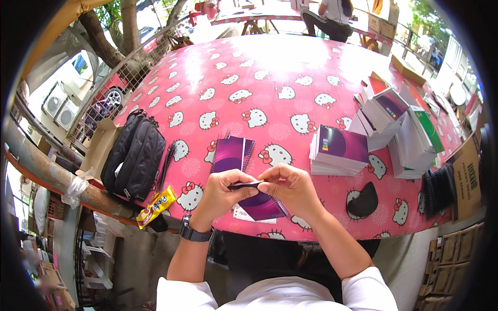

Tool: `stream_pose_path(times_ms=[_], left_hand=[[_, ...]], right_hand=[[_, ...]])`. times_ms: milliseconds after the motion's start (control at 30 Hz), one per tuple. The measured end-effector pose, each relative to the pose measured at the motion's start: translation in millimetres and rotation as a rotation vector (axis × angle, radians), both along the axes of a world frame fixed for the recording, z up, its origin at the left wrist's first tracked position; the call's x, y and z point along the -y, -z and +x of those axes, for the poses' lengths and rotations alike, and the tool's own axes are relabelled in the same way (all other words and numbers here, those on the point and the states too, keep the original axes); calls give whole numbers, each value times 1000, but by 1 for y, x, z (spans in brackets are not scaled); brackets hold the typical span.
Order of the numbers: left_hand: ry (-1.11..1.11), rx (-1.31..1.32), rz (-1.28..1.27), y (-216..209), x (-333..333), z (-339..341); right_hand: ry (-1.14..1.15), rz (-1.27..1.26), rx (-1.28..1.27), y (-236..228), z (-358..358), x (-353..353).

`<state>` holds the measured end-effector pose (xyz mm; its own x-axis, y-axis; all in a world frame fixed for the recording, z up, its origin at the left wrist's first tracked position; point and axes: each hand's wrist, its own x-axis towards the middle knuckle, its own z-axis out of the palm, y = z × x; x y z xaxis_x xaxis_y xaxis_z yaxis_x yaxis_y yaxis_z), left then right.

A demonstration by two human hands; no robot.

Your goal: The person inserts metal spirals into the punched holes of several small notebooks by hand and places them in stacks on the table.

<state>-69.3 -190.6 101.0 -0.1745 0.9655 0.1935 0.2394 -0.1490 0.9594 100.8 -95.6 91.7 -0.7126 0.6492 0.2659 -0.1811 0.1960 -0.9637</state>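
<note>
My left hand point(224, 195), with a dark watch on its wrist, and my right hand point(290, 191) meet at the near side of the table. Thumbs and fingertips of both pinch a thin dark piece point(245, 184), too small and covered to name. Under them lies a purple notebook point(264, 208) with a dark spiral coil along its right edge. A white printed sheet point(254, 216) pokes out at its lower left. Just beyond my left hand rest more purple spiral notebooks point(233, 155), side by side and partly overlapped.
Stacked purple books point(340, 147) stand on the right, with leaning piles of more books point(410, 135) behind. Left are a black bag point(136, 155), loose black coils point(167, 165) and a yellow snack packet point(156, 207). A black rounded object point(363, 201) lies near the right front of the pink patterned table point(207, 228).
</note>
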Motion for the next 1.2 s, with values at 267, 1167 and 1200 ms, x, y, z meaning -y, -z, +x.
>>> stream_pose_path(times_ms=[267, 1167, 1200], left_hand=[[-137, 123, 95, 26, 4, 2], [-273, -835, -327, 57, 3, -56], [-265, -787, -301, 58, 0, -62]], right_hand=[[-9, 79, 101, 2, -14, -4], [-208, 766, 650, 55, -104, -108], [-227, 753, 673, 54, -105, -108]])
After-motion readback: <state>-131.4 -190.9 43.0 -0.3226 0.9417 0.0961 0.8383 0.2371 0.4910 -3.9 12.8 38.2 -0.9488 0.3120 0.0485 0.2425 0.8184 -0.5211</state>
